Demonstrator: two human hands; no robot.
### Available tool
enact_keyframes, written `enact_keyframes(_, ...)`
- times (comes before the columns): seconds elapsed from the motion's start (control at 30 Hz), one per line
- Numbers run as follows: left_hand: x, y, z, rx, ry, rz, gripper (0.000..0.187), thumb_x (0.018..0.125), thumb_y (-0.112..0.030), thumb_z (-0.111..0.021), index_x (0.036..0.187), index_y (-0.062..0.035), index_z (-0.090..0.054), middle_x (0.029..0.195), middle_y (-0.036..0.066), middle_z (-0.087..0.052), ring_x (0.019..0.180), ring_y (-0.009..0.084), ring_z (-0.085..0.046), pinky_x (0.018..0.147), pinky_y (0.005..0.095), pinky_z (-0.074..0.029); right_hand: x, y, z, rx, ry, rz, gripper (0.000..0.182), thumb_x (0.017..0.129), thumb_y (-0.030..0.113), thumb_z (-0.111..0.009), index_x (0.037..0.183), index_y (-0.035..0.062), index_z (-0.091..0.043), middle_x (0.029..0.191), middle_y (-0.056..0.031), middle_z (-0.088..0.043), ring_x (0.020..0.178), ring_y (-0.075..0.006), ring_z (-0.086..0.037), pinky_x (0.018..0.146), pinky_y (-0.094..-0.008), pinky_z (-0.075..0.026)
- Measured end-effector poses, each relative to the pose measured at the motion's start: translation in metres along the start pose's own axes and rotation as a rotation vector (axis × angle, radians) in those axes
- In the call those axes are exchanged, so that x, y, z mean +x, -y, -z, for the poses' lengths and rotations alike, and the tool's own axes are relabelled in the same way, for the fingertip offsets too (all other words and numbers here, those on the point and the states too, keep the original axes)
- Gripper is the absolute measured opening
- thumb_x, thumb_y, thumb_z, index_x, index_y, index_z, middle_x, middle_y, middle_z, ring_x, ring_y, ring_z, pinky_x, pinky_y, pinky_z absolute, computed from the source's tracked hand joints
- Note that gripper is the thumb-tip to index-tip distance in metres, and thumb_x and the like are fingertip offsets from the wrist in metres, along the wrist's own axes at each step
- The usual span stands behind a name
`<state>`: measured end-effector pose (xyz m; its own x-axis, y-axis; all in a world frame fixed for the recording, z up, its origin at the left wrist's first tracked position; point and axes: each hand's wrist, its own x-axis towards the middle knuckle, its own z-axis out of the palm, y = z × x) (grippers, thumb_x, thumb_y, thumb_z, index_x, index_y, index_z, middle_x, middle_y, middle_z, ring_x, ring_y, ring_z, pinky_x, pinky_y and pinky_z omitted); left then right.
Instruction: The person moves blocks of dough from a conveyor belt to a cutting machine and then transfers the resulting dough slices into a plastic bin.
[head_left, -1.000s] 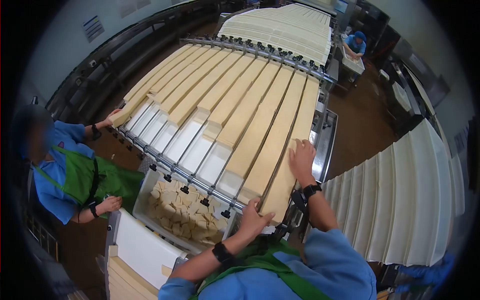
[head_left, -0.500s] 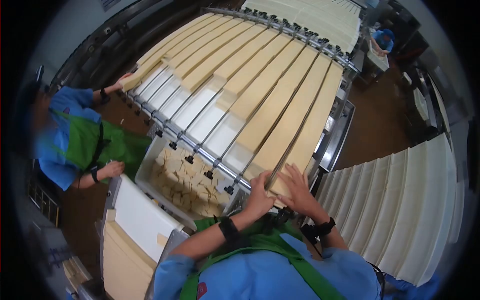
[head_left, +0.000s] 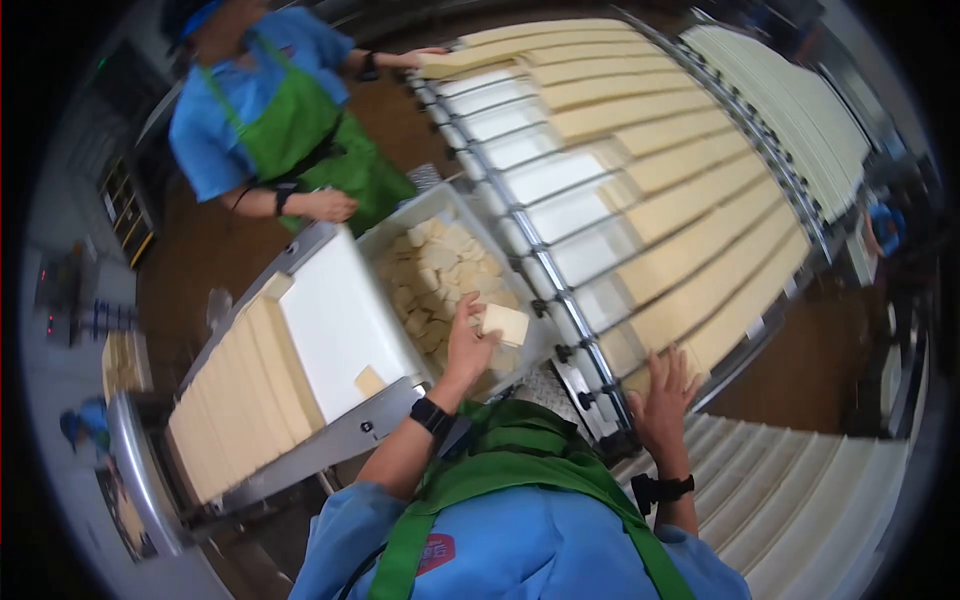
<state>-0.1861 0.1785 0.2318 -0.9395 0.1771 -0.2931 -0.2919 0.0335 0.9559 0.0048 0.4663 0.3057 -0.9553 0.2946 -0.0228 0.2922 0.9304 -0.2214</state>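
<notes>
My left hand [head_left: 466,342] pinches a pale, squarish flat piece [head_left: 507,325] above a grey bin [head_left: 455,205] of similar broken pieces [head_left: 430,275]. Fingers stretched and apart, my right hand [head_left: 664,405] rests at the near end of the closest pale yellow strip [head_left: 735,325]. That strip lies lengthwise beside several others on a white-surfaced table [head_left: 570,225], with thin metal rods dividing the lanes.
Across the bin, a co-worker in a green apron [head_left: 300,115] has one hand on the farthest strip. A white conveyor [head_left: 340,320] to the left carries a row of stacked slabs [head_left: 240,390]. Ribbed cream sheeting [head_left: 790,490] lies at my right.
My left hand has left the strip end and moved left over the bin with a pale piece in it. My right hand stays at the strip end. The view has turned left.
</notes>
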Motion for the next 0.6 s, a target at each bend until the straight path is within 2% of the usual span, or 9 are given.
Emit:
enact_keyframes(0.07, 0.003, 0.031, 0.037, 0.137, -0.036, -0.027, 0.075, 0.088, 0.004, -0.074, 0.153, -0.0104, -0.040, 0.149, 0.016, -0.044, 0.125, 0.0284, -0.060, 0.098, 0.0371, -0.055, 0.020, 0.026, 0.005, 0.023, -0.056, 0.098, 0.075, 0.092, 0.027, -0.070, 0.158, 0.0121, -0.039, 0.166, -0.0225, -0.028, 0.156, -0.0424, -0.019, 0.122, -0.0696, -0.003)
enact_keyframes(0.13, -0.015, 0.028, 0.071, 0.438, -0.149, -0.207, 0.070, 0.088, 0.000, -0.075, 0.150, -0.0089, -0.044, 0.147, 0.018, -0.046, 0.127, 0.0345, -0.057, 0.104, 0.0417, -0.052, 0.044, 0.055, 0.002, 0.048, -0.113, 0.194, 0.075, 0.091, 0.023, -0.070, 0.158, 0.0108, -0.039, 0.165, -0.0236, -0.028, 0.156, -0.0428, -0.020, 0.122, -0.0694, -0.004)
enact_keyframes(0.2, -0.038, 0.032, 0.117, 0.397, -0.221, -0.208, 0.061, 0.089, -0.005, -0.075, 0.145, -0.0079, -0.050, 0.144, 0.020, -0.049, 0.121, 0.0391, -0.059, 0.101, 0.0454, -0.052, 0.070, 0.092, -0.013, 0.193, -0.100, 0.349, 0.075, 0.090, 0.019, -0.071, 0.157, 0.0101, -0.039, 0.163, -0.0235, -0.030, 0.155, -0.0429, -0.022, 0.123, -0.0685, -0.007)
enact_keyframes(0.3, -0.084, 0.042, 0.177, 0.543, -0.619, -0.355, 0.049, 0.090, -0.013, -0.073, 0.136, -0.0045, -0.058, 0.138, 0.022, -0.050, 0.123, 0.0401, -0.053, 0.106, 0.0473, -0.044, 0.106, 0.174, -0.036, 0.261, 0.006, 0.604, 0.069, 0.091, 0.016, -0.071, 0.153, 0.0058, -0.043, 0.155, -0.0238, -0.040, 0.149, -0.0443, -0.030, 0.124, -0.0616, -0.016)
enact_keyframes(0.37, -0.120, 0.045, 0.207, 0.808, -1.145, -0.166, 0.055, 0.090, -0.017, -0.073, 0.139, -0.0032, -0.053, 0.135, 0.024, -0.047, 0.125, 0.0421, -0.047, 0.107, 0.0514, -0.037, 0.128, 0.240, -0.061, 0.320, 0.043, 0.779, 0.066, 0.091, 0.016, -0.072, 0.150, 0.0041, -0.047, 0.151, -0.0242, -0.043, 0.146, -0.0445, -0.034, 0.123, -0.0588, -0.021)
enact_keyframes(0.4, -0.133, 0.051, 0.220, 0.801, -1.208, -0.148, 0.055, 0.090, -0.017, -0.073, 0.139, -0.0032, -0.053, 0.135, 0.024, -0.047, 0.125, 0.0421, -0.047, 0.107, 0.0514, -0.037, 0.135, 0.277, -0.071, 0.396, 0.110, 0.865, 0.062, 0.091, 0.016, -0.072, 0.147, 0.0022, -0.050, 0.146, -0.0244, -0.046, 0.141, -0.0440, -0.038, 0.120, -0.0562, -0.026)
enact_keyframes(0.47, -0.150, 0.067, 0.243, 0.712, -1.392, 0.180, 0.066, 0.088, -0.022, -0.075, 0.144, -0.0015, -0.046, 0.132, 0.026, -0.042, 0.124, 0.0447, -0.044, 0.108, 0.0535, -0.031, 0.143, 0.353, -0.092, 0.479, 0.183, 1.005, 0.056, 0.090, 0.017, -0.073, 0.140, -0.0011, -0.056, 0.136, -0.0243, -0.050, 0.130, -0.0428, -0.045, 0.114, -0.0513, -0.035)
enact_keyframes(0.5, -0.158, 0.085, 0.257, 0.737, -1.316, 0.206, 0.077, 0.085, -0.022, -0.079, 0.147, 0.0018, -0.040, 0.134, 0.029, -0.037, 0.123, 0.0479, -0.045, 0.107, 0.0535, -0.036, 0.146, 0.391, -0.104, 0.490, 0.188, 1.063, 0.054, 0.090, 0.017, -0.073, 0.137, -0.0026, -0.058, 0.131, -0.0241, -0.052, 0.125, -0.0421, -0.047, 0.110, -0.0492, -0.039)
enact_keyframes(0.6, -0.164, 0.088, 0.270, 0.557, -1.199, 0.096, 0.080, 0.082, -0.019, -0.083, 0.145, 0.0038, -0.040, 0.135, 0.030, -0.035, 0.122, 0.0502, -0.046, 0.105, 0.0533, -0.041, 0.159, 0.491, -0.155, 0.533, 0.251, 1.198, 0.054, 0.090, 0.017, -0.073, 0.137, -0.0047, -0.057, 0.127, -0.0244, -0.054, 0.121, -0.0420, -0.048, 0.108, -0.0472, -0.041)
